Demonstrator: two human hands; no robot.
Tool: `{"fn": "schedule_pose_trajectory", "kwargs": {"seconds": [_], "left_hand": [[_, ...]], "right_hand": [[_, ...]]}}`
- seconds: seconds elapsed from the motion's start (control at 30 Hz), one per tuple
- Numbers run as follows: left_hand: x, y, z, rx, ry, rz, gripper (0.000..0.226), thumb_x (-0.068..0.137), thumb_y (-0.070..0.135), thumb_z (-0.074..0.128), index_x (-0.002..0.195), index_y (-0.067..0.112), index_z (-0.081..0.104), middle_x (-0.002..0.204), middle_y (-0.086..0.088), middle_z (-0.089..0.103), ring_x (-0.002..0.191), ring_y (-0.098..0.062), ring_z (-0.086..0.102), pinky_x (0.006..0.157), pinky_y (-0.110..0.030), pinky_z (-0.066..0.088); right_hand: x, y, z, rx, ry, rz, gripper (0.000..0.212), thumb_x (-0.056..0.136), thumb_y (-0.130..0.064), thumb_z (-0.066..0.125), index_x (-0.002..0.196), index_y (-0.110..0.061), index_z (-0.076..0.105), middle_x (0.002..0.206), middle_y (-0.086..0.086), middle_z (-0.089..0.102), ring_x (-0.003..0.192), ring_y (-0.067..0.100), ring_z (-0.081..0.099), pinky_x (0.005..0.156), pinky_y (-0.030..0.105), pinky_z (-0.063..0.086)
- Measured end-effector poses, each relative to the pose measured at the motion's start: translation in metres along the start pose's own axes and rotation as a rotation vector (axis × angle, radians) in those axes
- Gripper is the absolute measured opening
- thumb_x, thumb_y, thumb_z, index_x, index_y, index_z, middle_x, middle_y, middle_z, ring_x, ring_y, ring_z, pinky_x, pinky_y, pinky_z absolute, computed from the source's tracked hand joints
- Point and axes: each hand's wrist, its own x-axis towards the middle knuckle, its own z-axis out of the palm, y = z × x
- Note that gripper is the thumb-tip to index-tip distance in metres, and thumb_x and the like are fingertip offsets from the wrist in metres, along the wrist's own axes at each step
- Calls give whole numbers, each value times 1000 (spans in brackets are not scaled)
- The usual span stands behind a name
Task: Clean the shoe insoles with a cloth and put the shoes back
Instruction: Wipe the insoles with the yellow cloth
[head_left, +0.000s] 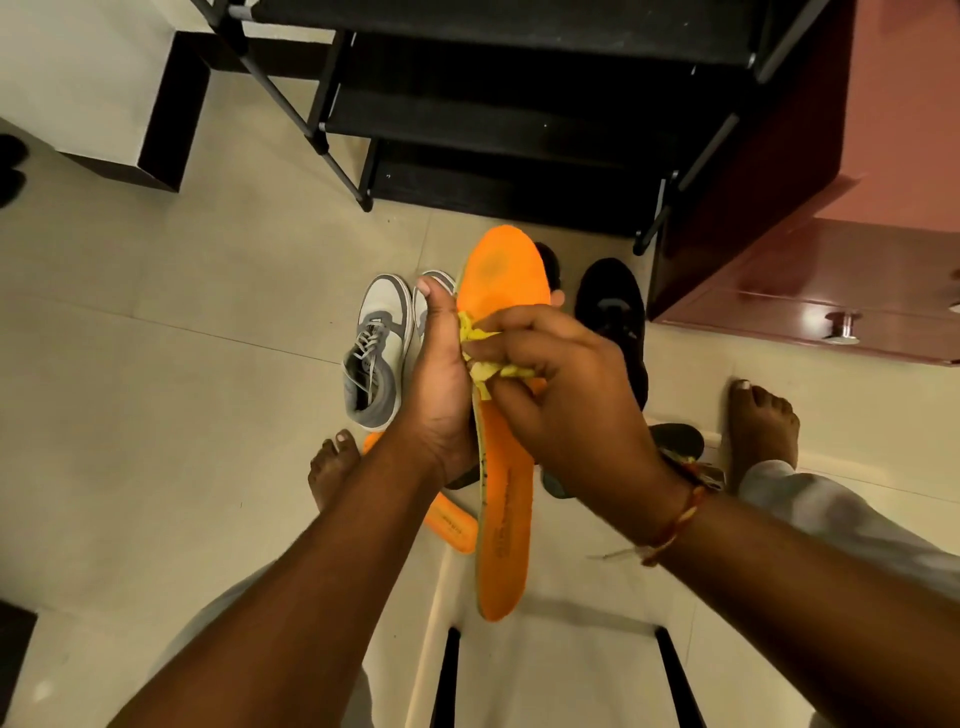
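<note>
Insole (506, 519), orange, is held up at frame centre. Long axis runs approx 12–6, toe end at 12, heel end at 6. L hand (441, 384) grasps its left edge around mid-length, thumb up along the edge, fingers wrapped behind. R hand (561, 395) is clenched round a bunched yellow cloth (485, 364) and presses it onto the insole's top face at mid-length. Cloth sits btwn the two hands, touching both. Toe area of insole shows a dull grey patch. Red/yellow thread band (675, 525) on R wrist.

Floor (156, 364) is beige tile. 2nd orange insole (452, 525) lies flat on it at approx 7 o'clock, partly hidden under L forearm. Grey/white sneaker pair (374, 348) at 10 o'clock of the hands, side by side, toes to 12; the right one is mostly hidden by L hand. Black shoe (613, 312) at 2 o'clock, just beside the held insole; another black one peeks out behind the insole toe. Dark flat item (675, 441) under R wrist, can't tell what it is. Bare left foot (332, 467) at 8, bare right foot (761, 421) at 4.

Black shoe rack (519, 130) at 12. Dark-red cabinet (805, 260) w/ metal knob (841, 327) at 2–3, just beside the rack's right side. White seat (556, 649) at 6, below the insole heel.
</note>
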Motion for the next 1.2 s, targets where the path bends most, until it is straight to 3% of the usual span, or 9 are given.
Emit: {"fn": "schedule_pose_trajectory", "kwargs": {"seconds": [0.2, 0.3, 0.43, 0.53, 0.67, 0.73, 0.93, 1.07, 1.2], "left_hand": [[0, -7, 0, 134, -26, 39, 92, 80, 81, 25, 147, 21, 46, 133, -16, 63, 121, -37, 61, 103, -57, 47], [2, -7, -1, 86, -21, 16, 93, 81, 83, 24, 148, 21, 45, 140, -16, 58, 129, -37, 56, 108, -56, 42], [3, 2, -6, -33, 36, 51, 99, 85, 85, 15, 136, 14, 61, 137, -17, 61, 128, -35, 57, 110, -51, 44], [3, 8, -9, -91, 30, 84, 101, 84, 86, 10, 118, 16, 74, 129, -11, 67, 128, -33, 58, 111, -52, 42], [3, -3, -2, -81, 25, 105, 93, 89, 81, 18, 143, 13, 52, 140, -17, 58, 130, -36, 55, 110, -54, 42], [3, -8, -1, -24, 23, 129, 85, 92, 77, 20, 148, 18, 44, 142, -17, 56, 130, -37, 55, 110, -58, 40], [3, 6, -7, -33, 47, 102, 93, 89, 82, 16, 136, 13, 56, 136, -10, 62, 128, -30, 58, 99, -46, 53], [7, 17, -19, -110, 91, 160, 95, 88, 83, 25, 143, 10, 50, 145, -12, 54, 129, -31, 52, 115, -49, 37], [5, 10, -13, -122, 6, 121, 95, 88, 83, 21, 138, 11, 58, 140, -14, 58, 133, -34, 52, 111, -53, 41]], "right_hand": [[29, 34, -31, -143, 127, 120, 22, 86, -8, 66, 106, -11, 74, 115, 4, 63, 104, 21, 60, 81, 39, 57], [21, 24, -22, -145, 106, 112, 23, 83, -9, 68, 105, -14, 74, 113, 2, 65, 104, 18, 60, 87, 37, 54], [-5, -6, 5, 24, 4, 54, 24, 79, -9, 68, 100, -17, 75, 110, -3, 67, 104, 12, 60, 93, 19, 43], [-6, -5, 7, 37, -34, -30, 24, 77, -6, 69, 98, -16, 76, 109, -1, 68, 102, 15, 62, 91, 26, 47], [13, 20, -8, -207, -8, -29, 19, 82, -9, 67, 99, -10, 75, 110, 10, 66, 101, 30, 62, 86, 44, 55], [22, 29, -17, -209, 54, 48, 19, 87, -15, 63, 101, -9, 74, 109, 9, 65, 100, 28, 61, 80, 43, 55], [-1, 2, 3, 10, -26, 95, 25, 78, -5, 69, 99, -17, 75, 108, -4, 66, 101, 8, 58, 91, 12, 43], [-12, -9, 8, 139, -108, 45, 22, 80, -9, 70, 99, -19, 76, 109, -7, 67, 101, 6, 60, 89, 15, 46], [4, 10, 2, -160, -33, -84, 21, 76, -7, 68, 95, -11, 76, 106, 8, 68, 95, 31, 63, 84, 38, 53]]}}
